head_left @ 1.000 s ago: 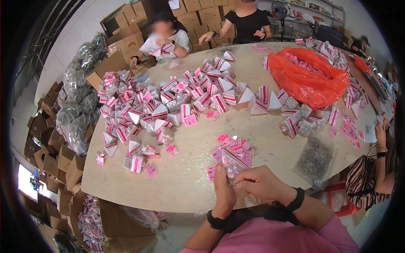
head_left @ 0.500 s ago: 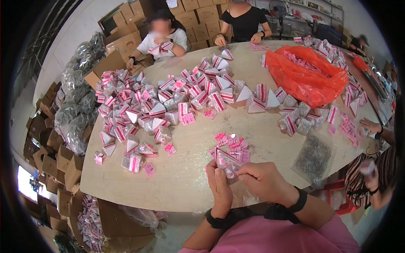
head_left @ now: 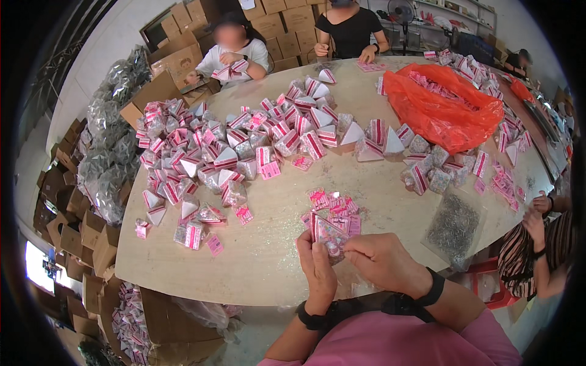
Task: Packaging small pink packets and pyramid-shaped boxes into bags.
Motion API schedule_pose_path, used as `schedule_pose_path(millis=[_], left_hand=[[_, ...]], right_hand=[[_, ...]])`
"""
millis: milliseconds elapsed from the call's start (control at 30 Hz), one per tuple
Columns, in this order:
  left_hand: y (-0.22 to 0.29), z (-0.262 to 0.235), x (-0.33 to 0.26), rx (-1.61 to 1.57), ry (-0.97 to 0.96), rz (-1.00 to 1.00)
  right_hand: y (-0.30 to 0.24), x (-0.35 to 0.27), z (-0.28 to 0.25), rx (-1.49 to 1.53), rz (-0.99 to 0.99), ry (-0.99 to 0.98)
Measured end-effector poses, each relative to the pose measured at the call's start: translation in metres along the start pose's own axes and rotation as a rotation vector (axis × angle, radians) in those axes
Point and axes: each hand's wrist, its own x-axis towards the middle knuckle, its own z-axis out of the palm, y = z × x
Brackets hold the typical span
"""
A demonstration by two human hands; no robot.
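Observation:
My left hand (head_left: 318,268) grips the left side of a triangular pink-and-white packet (head_left: 329,236), which looks like a cake slice in clear wrap. My right hand (head_left: 386,261) is closed at the packet's lower right edge, thumb and forefinger pinched there; what lies between those fingertips is hidden. Just beyond the packet lies a small pile of pink printed cards (head_left: 336,206). To the right of my hands rests a clear bag of small dark metal pieces (head_left: 455,227), too fine to name.
A large heap of similar wedge packets (head_left: 226,155) covers the table's (head_left: 274,274) far left and middle. An orange-red plastic bag (head_left: 439,116) sits at the far right. An open carton (head_left: 177,323) stands below the left edge. Co-workers sit across and at right.
My hands stay nearly in place on the packet, which has turned slightly. The co-worker at the right has brought both hands together, and the one at the far left has shifted an arm.

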Motion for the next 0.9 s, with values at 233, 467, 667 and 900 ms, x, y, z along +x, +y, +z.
schedule_pose_path(millis=[233, 467, 667, 900], left_hand=[[0.003, 0.0, -0.001, 0.01, 0.001, -0.038], [0.002, 0.002, -0.003, 0.094, 0.034, 0.073], [-0.01, -0.003, -0.004, 0.192, 0.03, 0.16], [-0.008, -0.005, -0.004, 0.337, 0.035, 0.246]], right_hand=[[0.002, -0.002, 0.003, -0.044, -0.003, -0.01], [0.002, -0.003, 0.005, -0.127, 0.024, -0.003], [0.001, -0.006, 0.01, -0.181, 0.004, 0.037], [0.006, -0.005, 0.011, -0.188, 0.022, 0.042]])
